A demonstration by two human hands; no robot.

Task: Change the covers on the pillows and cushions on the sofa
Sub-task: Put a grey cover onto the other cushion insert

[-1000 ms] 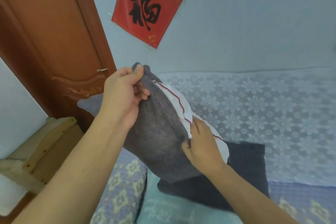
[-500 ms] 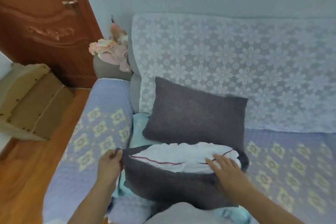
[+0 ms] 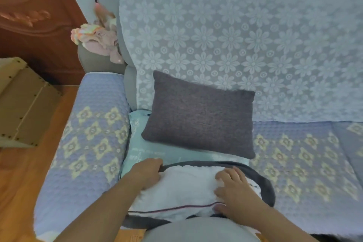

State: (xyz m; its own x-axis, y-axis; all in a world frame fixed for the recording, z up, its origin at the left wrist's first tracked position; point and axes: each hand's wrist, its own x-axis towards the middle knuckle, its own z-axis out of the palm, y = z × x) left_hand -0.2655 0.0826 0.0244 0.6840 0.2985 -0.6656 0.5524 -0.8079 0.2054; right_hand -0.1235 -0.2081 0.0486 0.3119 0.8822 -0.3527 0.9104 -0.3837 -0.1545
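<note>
A person works a white pillow insert [image 3: 182, 188] inside a dark grey cover [image 3: 265, 186] at the front edge of a sofa [image 3: 92, 124], the bundle lying on a pale teal printed cover [image 3: 137, 143] spread over the seat. The left hand [image 3: 146, 174] has its fingers curled, pinching the cover's open edge at the left corner; the right hand [image 3: 232, 188] lies on the insert with fingers spread and pressing. The step appears to be moving the insert through the opening, and it likely goes best if the left hand holds the edge taut while the right eases the soft filling evenly, clear of the red-trimmed zip line [image 3: 176, 207]. Behind, 1 finished grey cushion [image 3: 198, 116], felt-like and rectangular, leans against the lace floral throw [image 3: 235, 45]; the armrest wears quilted lavender fabric.
</note>
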